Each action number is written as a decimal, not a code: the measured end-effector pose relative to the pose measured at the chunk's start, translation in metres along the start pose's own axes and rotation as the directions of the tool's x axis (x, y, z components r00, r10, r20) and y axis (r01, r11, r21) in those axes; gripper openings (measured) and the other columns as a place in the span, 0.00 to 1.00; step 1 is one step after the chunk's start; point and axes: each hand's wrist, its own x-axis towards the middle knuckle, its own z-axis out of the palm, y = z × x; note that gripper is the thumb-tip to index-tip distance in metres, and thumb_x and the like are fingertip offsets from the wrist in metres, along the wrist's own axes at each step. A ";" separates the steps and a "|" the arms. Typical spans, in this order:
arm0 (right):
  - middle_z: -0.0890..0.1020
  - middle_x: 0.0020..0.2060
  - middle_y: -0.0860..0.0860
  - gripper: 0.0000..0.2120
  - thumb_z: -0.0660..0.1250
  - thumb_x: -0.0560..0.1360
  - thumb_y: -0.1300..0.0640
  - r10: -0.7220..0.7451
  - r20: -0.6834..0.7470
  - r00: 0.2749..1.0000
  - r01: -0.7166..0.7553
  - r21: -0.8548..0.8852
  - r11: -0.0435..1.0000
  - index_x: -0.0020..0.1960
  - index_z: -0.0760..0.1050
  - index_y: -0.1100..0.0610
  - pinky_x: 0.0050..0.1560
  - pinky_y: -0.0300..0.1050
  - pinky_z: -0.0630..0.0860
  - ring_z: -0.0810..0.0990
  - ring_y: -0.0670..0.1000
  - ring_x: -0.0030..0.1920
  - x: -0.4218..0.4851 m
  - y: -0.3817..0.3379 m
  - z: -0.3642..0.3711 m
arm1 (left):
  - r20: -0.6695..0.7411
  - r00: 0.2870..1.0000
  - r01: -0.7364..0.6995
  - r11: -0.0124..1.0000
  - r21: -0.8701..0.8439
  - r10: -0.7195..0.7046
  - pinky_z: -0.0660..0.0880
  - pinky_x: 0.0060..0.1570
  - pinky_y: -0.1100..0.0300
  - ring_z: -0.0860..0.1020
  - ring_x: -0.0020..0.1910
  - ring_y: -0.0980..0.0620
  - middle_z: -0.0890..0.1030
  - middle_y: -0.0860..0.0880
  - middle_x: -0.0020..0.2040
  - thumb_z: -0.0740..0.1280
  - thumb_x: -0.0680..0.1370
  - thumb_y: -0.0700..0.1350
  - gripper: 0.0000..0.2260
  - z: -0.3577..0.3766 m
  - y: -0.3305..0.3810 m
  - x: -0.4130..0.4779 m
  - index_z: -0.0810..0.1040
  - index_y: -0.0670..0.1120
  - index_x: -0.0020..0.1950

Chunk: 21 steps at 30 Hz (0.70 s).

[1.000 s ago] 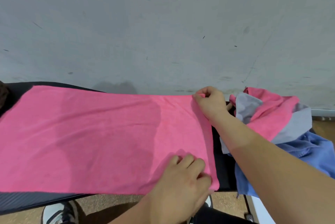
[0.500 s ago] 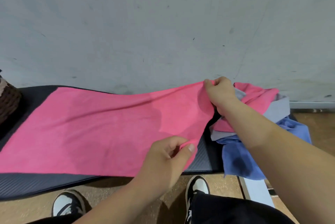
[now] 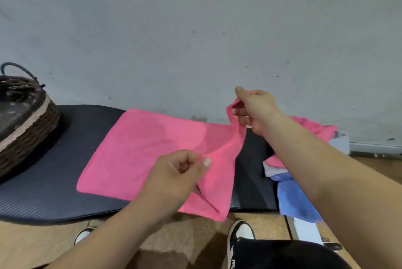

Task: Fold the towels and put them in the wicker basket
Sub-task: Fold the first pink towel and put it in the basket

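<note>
Left grip (image 3: 178, 173) pinched the pink towel (image 3: 141, 151) at its near right corner; right grip (image 3: 254, 109) pinched the far corner, held above the surface (image 3: 43, 192).

Pink towel (image 3: 141, 149) on dark mat (image 3: 43, 192)

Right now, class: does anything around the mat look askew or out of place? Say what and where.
Yes. At the right end of the mat, the blue towel droops over the edge toward the floor. The pink towel, pinched by the left hand and the right hand, has its near right corner hanging past the front edge.
</note>
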 end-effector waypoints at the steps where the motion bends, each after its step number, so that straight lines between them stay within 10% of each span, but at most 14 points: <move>1: 0.78 0.37 0.58 0.11 0.72 0.80 0.52 0.000 0.019 1.000 0.000 -0.009 1.000 0.51 0.73 0.59 0.23 0.41 0.77 0.78 0.50 0.24 -0.003 0.002 0.020 | -0.047 0.999 0.002 1.000 0.021 -0.001 0.80 0.42 0.42 0.78 0.34 0.49 0.81 0.40 0.35 0.74 0.78 0.47 0.10 -0.020 -0.001 -0.001 0.83 0.42 0.42; 6: 0.75 0.33 0.56 0.13 0.72 0.80 0.53 -0.012 0.099 0.995 0.018 -0.059 0.998 0.41 0.72 0.56 0.26 0.44 0.75 0.74 0.51 0.27 -0.009 0.016 0.123 | -0.222 0.973 0.115 0.972 0.207 -0.068 0.83 0.44 0.36 0.85 0.32 0.40 0.85 0.39 0.34 0.74 0.79 0.45 0.09 -0.120 -0.012 -0.011 0.80 0.42 0.42; 21: 0.72 0.32 0.54 0.17 0.74 0.75 0.49 0.047 0.194 0.980 -0.002 -0.226 0.974 0.34 0.71 0.53 0.30 0.44 0.66 0.68 0.53 0.31 0.007 0.059 0.281 | -0.524 0.845 0.382 0.807 0.451 -0.107 0.76 0.31 0.57 0.83 0.31 0.50 0.84 0.48 0.31 0.74 0.77 0.53 0.13 -0.243 -0.071 -0.004 0.80 0.46 0.38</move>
